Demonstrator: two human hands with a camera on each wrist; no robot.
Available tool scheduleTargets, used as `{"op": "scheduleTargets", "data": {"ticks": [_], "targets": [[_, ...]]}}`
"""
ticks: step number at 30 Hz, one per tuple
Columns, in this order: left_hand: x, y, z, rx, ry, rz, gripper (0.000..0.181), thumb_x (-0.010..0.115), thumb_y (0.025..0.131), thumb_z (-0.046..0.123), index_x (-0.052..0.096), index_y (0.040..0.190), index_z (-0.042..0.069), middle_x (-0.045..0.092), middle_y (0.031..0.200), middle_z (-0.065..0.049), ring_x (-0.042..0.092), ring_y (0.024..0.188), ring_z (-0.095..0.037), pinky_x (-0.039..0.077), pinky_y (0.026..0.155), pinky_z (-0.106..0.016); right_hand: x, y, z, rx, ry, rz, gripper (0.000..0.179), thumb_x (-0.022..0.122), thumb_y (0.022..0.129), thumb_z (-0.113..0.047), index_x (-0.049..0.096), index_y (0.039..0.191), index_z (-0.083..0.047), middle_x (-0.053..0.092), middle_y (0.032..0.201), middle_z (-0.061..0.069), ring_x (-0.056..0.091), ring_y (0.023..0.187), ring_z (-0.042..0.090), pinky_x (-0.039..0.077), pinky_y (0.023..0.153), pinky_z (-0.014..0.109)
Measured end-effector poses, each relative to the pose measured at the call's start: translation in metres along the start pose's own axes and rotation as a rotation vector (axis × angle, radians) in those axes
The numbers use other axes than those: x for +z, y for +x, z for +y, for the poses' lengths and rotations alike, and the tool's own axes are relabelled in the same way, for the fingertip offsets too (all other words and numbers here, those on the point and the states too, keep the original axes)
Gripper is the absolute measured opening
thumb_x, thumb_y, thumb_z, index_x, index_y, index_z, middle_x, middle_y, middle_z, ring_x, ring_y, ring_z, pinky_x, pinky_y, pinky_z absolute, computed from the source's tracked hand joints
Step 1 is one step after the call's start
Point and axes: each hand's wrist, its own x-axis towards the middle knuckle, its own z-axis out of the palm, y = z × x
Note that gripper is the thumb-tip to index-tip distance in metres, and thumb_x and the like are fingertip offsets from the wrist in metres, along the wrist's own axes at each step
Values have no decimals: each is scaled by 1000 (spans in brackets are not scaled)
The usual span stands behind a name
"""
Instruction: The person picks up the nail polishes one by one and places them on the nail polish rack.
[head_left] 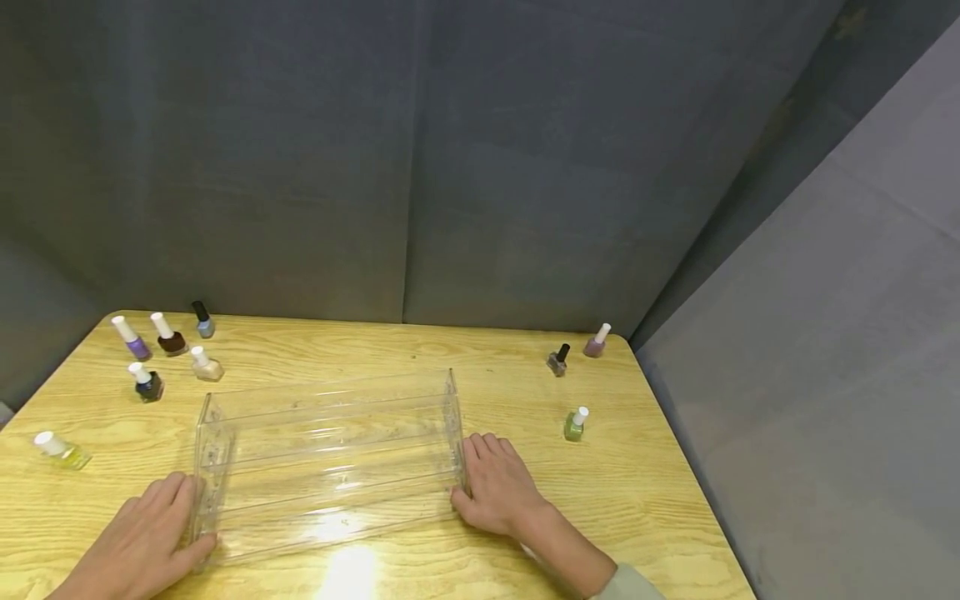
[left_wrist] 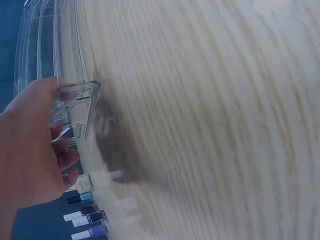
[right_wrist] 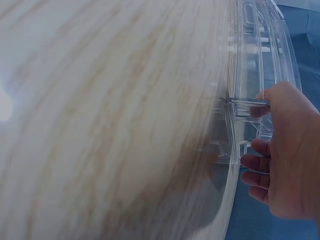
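Note:
A clear plastic tiered rack (head_left: 330, 458) stands on the wooden table, with several stepped shelves and nothing on them. My left hand (head_left: 146, 533) grips its left end, the thumb at the front edge and the fingers along the side panel. At the opposite end my right hand (head_left: 498, 487) holds the right side panel the same way. In the left wrist view the left thumb lies over the rack's end (left_wrist: 80, 105), fingers curled beside it. The right wrist view shows the right hand (right_wrist: 290, 155) with its thumb at the rack's front edge (right_wrist: 247, 102).
Several nail polish bottles stand at the left back, among them a purple one (head_left: 137, 346) and a dark one (head_left: 150, 387). A yellow bottle (head_left: 71, 455) is nearer. On the right are a green bottle (head_left: 573, 428), a grey one (head_left: 557, 364) and a mauve one (head_left: 594, 347). Dark curtains hang behind.

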Motion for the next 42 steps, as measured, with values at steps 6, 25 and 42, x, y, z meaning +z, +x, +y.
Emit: {"op": "scheduleTargets", "data": {"ticks": [6, 25, 42], "targets": [[1, 1, -2, 58, 2, 69, 47, 83, 75, 38, 47, 91, 12, 30, 78, 5, 25, 66, -11, 21, 53, -25, 0, -2, 0, -8, -7, 15, 34, 51, 94, -40, 49, 108, -9, 41, 93, 1, 40, 88, 19, 40, 86, 38], [-10, 22, 5, 63, 10, 68, 45, 82, 76, 33, 47, 94, 11, 32, 81, 5, 28, 69, -11, 23, 57, -26, -11, -4, 13, -3, -21, 75, 28, 52, 93, -37, 45, 99, -11, 37, 87, 1, 39, 86, 20, 38, 90, 40], [-18, 47, 7, 63, -10, 48, 41, 78, 79, 32, 46, 93, 10, 33, 80, 3, 28, 68, -13, 23, 57, -27, -18, 3, 29, -8, -26, 81, 28, 50, 92, -37, 43, 96, -11, 35, 86, 1, 35, 83, 21, 36, 84, 40]]}}
